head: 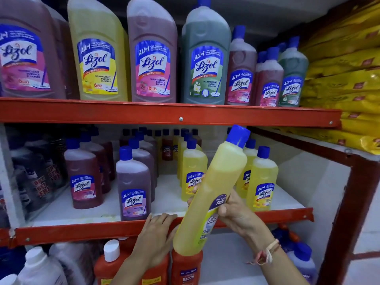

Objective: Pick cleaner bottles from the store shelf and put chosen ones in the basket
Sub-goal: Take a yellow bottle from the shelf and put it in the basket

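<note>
My right hand grips a tall yellow cleaner bottle with a blue cap, tilted with the cap up and to the right, in front of the middle shelf. My left hand rests on the red front rail of the middle shelf, fingers spread, holding nothing. Behind the held bottle stand yellow Lizol bottles. A purple Lizol bottle and a pink one stand to the left. No basket is in view.
Large Lizol bottles in pink, yellow and green fill the top shelf. Orange bottles and white-capped bottles stand on the bottom shelf. Yellow packets are stacked on the right beyond the red rack post.
</note>
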Tool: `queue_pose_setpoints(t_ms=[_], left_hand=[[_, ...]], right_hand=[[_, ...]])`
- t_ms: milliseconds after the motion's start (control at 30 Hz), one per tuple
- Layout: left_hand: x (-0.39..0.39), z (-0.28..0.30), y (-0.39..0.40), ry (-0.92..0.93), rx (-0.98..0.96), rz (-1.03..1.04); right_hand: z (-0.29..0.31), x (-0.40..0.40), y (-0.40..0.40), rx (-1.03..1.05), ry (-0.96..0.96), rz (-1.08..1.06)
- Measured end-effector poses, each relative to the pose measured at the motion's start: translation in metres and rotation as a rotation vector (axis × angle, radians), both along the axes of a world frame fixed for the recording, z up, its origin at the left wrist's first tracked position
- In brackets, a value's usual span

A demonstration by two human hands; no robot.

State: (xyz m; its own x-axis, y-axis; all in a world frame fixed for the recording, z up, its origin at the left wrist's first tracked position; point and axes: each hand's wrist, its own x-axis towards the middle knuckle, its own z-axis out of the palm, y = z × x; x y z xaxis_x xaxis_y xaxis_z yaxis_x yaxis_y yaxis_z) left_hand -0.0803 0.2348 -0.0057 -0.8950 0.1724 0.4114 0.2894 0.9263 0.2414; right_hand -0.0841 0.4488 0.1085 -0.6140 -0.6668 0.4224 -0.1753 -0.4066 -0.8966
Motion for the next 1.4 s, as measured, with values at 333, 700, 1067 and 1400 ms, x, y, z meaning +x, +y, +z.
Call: queue_pose_setpoints(t_ms=[333,700,1067,1400], left_hand=[[0.051,0.128,0.052,0.047,0.875,-0.381],[0.064,0.111,0.059,-0.027,1.012,-0.324],[0.097,-0.010,0.077,-0.222,1.004,-0.179],[0.129,-0.174,0.097,-0.479,1.019,0.037]], right_hand=[[-0.007,0.022,0.014,0.225,0.066,-0.398],[-0.062,0.038,0.016,0.332,0.079,-0.326],[-0.164,0.074,0.047,0.600,-0.047,-0.382],[-0.299,0.102,0.064,0.978,-0.047,-0.377]])
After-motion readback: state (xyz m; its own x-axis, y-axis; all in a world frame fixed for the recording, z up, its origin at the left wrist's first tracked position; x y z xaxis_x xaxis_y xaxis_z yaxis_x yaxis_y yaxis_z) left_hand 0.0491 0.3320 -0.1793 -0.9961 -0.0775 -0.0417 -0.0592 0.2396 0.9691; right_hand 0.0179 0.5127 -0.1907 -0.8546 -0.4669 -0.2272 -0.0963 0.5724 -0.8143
